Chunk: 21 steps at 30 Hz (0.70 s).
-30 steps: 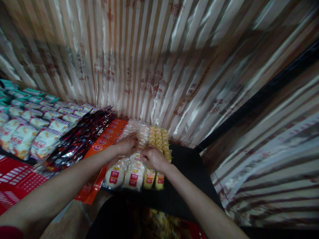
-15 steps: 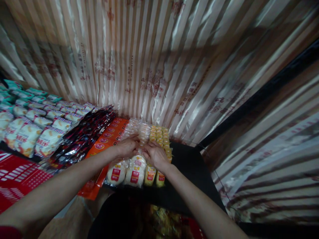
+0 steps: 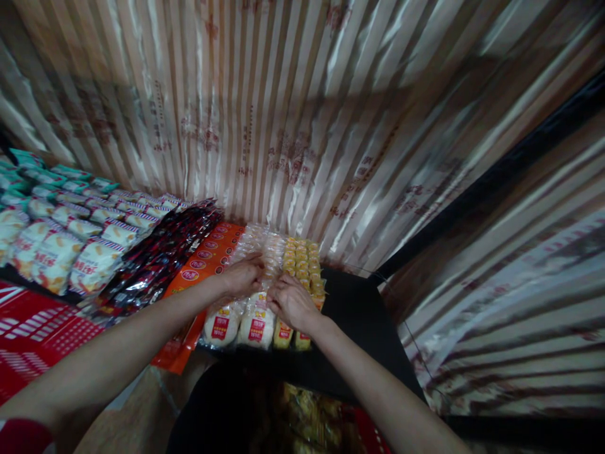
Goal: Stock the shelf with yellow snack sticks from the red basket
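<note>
At the left end of the bench, see rows of striped-top white bags, with teal-topped bags toward the back-left; overlapping, so cannot count. In front of the front edge there, one red basket. Next, slanting from front edge to back edge, one heap of dark foil packets, too jumbled to number. Alongside, one orange printed sheet, reaching past the front edge. Then two columns of clear-wrapped white packets, two with red labels at the front edge. Over these, left hand, grip curled downward; cannot tell clasping from resting. Bordering yellow packets, right hand, grip bunched; cannot tell what, if anything, between the fingers. Rightmost, three yellow columns toward the back edge, two labelled fronts at the front edge.
</note>
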Each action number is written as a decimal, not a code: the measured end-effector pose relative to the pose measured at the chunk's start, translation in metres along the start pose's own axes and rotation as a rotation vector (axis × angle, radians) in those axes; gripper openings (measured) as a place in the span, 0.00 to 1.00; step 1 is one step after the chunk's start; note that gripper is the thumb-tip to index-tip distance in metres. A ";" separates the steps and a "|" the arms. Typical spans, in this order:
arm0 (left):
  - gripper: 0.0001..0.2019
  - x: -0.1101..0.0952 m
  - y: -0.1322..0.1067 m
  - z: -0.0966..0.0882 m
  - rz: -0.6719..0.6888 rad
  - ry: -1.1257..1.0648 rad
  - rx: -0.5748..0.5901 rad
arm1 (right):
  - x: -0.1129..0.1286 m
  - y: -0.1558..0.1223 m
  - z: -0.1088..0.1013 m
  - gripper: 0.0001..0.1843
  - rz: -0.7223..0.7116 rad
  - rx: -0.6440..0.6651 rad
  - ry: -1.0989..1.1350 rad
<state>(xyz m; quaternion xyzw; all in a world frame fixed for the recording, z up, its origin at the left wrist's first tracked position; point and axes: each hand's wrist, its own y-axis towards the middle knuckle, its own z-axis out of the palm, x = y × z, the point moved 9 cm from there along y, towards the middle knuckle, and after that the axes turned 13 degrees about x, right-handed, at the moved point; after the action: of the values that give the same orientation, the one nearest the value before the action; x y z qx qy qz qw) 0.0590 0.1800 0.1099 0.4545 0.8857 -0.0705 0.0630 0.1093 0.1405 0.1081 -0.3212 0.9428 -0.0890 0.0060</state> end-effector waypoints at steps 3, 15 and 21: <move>0.06 0.002 0.000 0.001 0.007 -0.007 -0.009 | -0.003 -0.001 -0.003 0.07 0.030 -0.023 -0.001; 0.10 -0.037 -0.073 0.000 -0.331 -0.050 -0.462 | -0.008 -0.006 -0.003 0.08 0.138 -0.050 0.012; 0.24 -0.086 -0.123 0.054 -0.570 -0.047 -0.595 | -0.008 -0.008 -0.001 0.07 0.120 -0.102 0.054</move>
<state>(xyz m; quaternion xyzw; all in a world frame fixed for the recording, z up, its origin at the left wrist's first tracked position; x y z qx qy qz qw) 0.0110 0.0307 0.0801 0.1511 0.9562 0.1638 0.1898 0.1206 0.1395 0.1098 -0.2616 0.9635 -0.0490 -0.0303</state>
